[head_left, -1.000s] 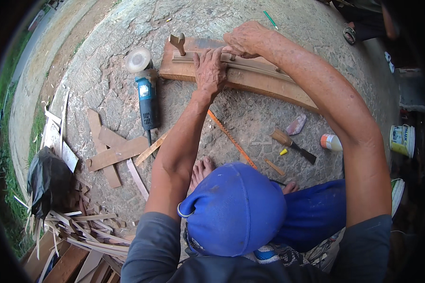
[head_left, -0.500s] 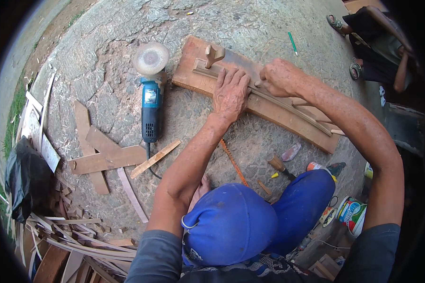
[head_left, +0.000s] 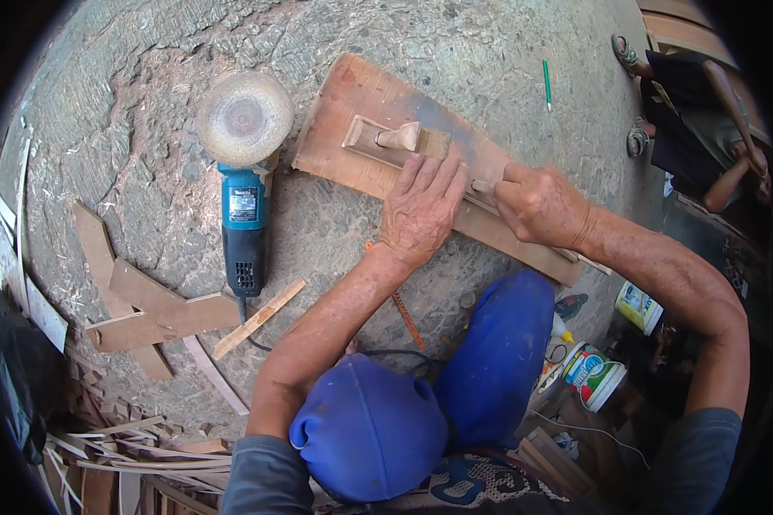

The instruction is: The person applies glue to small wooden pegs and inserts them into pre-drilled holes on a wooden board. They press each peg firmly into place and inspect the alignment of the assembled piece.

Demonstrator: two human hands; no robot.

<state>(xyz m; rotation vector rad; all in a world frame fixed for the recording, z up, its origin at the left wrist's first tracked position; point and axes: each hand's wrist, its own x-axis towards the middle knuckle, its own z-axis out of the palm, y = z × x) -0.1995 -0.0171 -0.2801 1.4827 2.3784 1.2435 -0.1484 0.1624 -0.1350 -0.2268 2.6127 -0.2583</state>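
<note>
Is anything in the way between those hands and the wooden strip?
Nothing visible is: the left hand rests over the wooden strip, and the right hand is closed on a wooden peg. The angle grinder lies off to the left, clear of both.

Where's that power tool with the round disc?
In the head view, the angle grinder lies on the ground, left of the wooden board and up and right of the crossed wood pieces.
</note>
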